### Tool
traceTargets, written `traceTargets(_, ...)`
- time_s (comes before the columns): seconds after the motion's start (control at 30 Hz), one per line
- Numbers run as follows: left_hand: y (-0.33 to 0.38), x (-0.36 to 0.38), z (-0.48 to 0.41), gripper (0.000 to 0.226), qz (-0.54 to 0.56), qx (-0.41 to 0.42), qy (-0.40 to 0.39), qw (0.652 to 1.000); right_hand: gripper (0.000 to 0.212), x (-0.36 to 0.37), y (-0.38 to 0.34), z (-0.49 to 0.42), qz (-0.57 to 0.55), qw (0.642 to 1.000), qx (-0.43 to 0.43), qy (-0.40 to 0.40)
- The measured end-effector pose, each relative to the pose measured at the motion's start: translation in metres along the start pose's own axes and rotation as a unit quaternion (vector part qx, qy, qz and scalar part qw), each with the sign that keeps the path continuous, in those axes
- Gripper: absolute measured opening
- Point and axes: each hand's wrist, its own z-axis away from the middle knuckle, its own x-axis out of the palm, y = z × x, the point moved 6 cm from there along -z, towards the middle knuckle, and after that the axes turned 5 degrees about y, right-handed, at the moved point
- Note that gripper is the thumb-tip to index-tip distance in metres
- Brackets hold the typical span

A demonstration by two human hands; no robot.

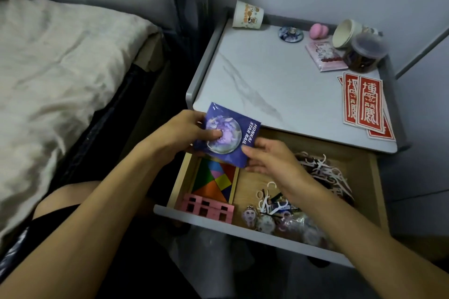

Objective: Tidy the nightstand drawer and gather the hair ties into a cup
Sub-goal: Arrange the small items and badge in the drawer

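A purple badge packet [228, 133] is held above the open drawer's [255, 230] back left corner. My left hand [187, 131] grips its left side with the thumb pressed on the round badge. My right hand [269, 160] pinches its lower right corner. Inside the drawer lie a coloured tangram tray [216, 179], a pink block piece [207, 209], white and black hair ties [264, 198], round badges [264, 223] and a heap of paper shreds [328, 172]. A printed paper cup [247, 15] lies on its side at the nightstand's back left.
On the nightstand top [255, 75] are a round badge [290, 33], a pink sponge [318, 30], stacked paper cups [345, 33], a lidded plastic jar [364, 53], a pink packet [323, 57] and red paper strips [364, 102]. A bed [60, 75] lies to the left.
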Motion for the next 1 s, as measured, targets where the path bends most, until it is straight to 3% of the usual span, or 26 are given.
traceTargets(0.1, -0.007, 0.006, 0.0, 0.026, -0.037, -0.034, -0.021, 0.998, 0.018, 0.001, 0.011, -0.001, -0.017, 1.0, -0.002, 0.004)
traceTargets(0.17, -0.009, -0.001, 0.0, 0.031, -0.146, -0.02, 0.03, 0.989, 0.014, -0.005, 0.017, -0.005, 0.019, 1.0, -0.015, 0.016)
traceTargets(0.23, -0.008, -0.015, 0.001, 0.037, -0.315, -0.006, 0.135, 0.939, 0.013, -0.013, 0.029, -0.007, 0.072, 0.997, 0.004, 0.019)
traceTargets(0.3, -0.008, -0.017, 0.001, 0.037, -0.376, -0.002, 0.171, 0.911, 0.013, -0.02, 0.049, -0.009, 0.133, 0.99, 0.049, 0.017)
traceTargets(0.43, -0.012, 0.001, -0.007, 0.04, -0.351, -0.009, 0.102, 0.931, 0.012, -0.011, 0.075, -0.017, 0.157, 0.981, 0.11, 0.019)
traceTargets(0.57, -0.011, 0.001, -0.004, 0.038, -0.352, 0.008, 0.117, 0.929, 0.023, 0.016, 0.083, -0.03, 0.13, 0.984, 0.118, 0.013)
traceTargets(0.67, -0.012, -0.001, -0.004, 0.04, -0.348, 0.011, 0.117, 0.93, 0.005, 0.03, 0.088, -0.036, 0.146, 0.982, 0.116, 0.005)
traceTargets(0.73, -0.012, -0.001, -0.005, 0.04, -0.349, 0.012, 0.116, 0.93, 0.011, 0.03, 0.093, -0.04, 0.161, 0.979, 0.124, 0.005)
traceTargets(0.8, -0.011, -0.001, -0.006, 0.04, -0.353, 0.014, 0.118, 0.928, 0.002, 0.03, 0.097, -0.042, 0.175, 0.976, 0.131, 0.004)
traceTargets(1.0, -0.011, 0.001, -0.007, 0.04, -0.379, 0.031, 0.126, 0.916, 0.017, 0.031, 0.102, -0.053, 0.189, 0.974, 0.115, 0.043)
